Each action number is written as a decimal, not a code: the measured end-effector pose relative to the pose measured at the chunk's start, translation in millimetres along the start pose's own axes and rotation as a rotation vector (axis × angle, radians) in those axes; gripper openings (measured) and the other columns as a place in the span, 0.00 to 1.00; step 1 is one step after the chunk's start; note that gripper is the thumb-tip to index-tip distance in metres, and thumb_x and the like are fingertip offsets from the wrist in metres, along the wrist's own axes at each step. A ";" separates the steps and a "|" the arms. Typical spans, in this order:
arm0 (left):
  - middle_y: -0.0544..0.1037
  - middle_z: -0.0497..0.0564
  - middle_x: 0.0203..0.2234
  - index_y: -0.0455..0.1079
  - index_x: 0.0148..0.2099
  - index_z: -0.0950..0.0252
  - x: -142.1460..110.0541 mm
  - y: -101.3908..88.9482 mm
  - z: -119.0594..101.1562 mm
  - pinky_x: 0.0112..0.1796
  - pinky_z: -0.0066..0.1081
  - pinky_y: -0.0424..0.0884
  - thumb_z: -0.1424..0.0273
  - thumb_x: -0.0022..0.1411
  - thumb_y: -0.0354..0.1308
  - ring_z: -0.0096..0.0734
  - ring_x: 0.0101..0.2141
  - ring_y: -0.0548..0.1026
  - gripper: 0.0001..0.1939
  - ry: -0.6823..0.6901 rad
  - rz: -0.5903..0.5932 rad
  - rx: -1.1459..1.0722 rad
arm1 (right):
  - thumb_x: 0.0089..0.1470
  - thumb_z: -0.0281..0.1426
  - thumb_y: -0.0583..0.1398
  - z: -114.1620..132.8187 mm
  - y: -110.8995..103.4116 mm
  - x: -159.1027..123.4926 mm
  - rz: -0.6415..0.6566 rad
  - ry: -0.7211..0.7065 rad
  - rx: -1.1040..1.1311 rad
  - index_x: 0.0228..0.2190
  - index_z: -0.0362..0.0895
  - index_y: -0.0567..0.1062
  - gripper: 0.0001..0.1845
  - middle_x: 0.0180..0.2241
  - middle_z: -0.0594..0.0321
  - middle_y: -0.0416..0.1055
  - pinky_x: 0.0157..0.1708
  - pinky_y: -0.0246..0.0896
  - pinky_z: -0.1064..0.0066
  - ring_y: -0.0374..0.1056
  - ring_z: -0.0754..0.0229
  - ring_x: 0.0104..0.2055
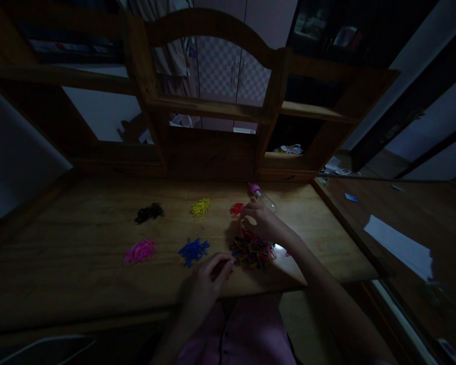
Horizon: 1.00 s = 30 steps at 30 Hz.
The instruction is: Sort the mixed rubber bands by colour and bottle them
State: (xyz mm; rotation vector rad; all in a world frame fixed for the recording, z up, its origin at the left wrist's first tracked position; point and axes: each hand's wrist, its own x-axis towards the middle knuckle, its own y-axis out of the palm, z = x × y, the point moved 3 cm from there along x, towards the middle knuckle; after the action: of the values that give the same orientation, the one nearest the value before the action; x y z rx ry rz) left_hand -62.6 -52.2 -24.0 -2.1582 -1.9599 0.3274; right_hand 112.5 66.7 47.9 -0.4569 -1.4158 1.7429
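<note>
Small coloured pieces that look like paper clips lie on the wooden desk. A mixed heap (255,253) of them sits in front of me. My right hand (260,220) reaches over this heap, its fingertips pinched beside the red pile (236,209); what they hold is too small to make out. At the heap's left edge my left hand (209,279) has its thumb and forefinger pressed together, their contents unclear. Left of the hands are a blue pile (193,251), a yellow pile (200,208), a pink pile (140,251) and a black pile (149,213).
A clear bottle with a pink top (255,189) lies behind my right hand. Wooden shelving (213,152) rises along the desk's back edge. To the right, white paper (401,246) and a blue card (350,197) rest on another brown surface. The room is dim.
</note>
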 end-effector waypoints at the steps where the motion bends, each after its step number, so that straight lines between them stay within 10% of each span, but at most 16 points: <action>1: 0.80 0.49 0.31 0.74 0.37 0.59 -0.2 -0.3 -1.4 0.36 0.29 0.72 0.58 0.64 0.53 0.34 0.34 0.77 0.13 0.003 0.005 0.004 | 0.56 0.26 0.61 1.6 -0.1 -12.0 -0.015 -0.024 0.044 0.36 0.44 0.78 0.06 0.38 0.58 0.73 0.43 0.62 0.69 0.69 0.58 0.41; 9: 0.80 0.48 0.33 0.74 0.37 0.59 0.0 -1.5 -9.5 0.38 0.28 0.71 0.60 0.65 0.52 0.33 0.34 0.77 0.12 0.032 0.018 0.028 | 0.57 0.27 0.61 0.0 16.5 -62.6 -0.136 0.064 -0.003 0.36 0.45 0.77 0.05 0.40 0.56 0.70 0.42 0.63 0.63 0.67 0.54 0.41; 30: 0.79 0.48 0.31 0.73 0.38 0.59 -0.4 -1.5 -10.7 0.37 0.29 0.70 0.62 0.66 0.51 0.33 0.34 0.77 0.11 0.046 0.010 0.072 | 0.54 0.29 0.63 0.6 24.3 -56.9 -0.144 0.111 -0.053 0.36 0.45 0.76 0.05 0.42 0.56 0.69 0.42 0.63 0.64 0.67 0.54 0.42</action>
State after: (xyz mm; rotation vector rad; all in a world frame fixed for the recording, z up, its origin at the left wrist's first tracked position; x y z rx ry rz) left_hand -60.9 -52.6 -13.3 -2.1126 -1.8837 0.3413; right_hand 137.0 21.5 13.4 -0.4612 -1.3842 1.5455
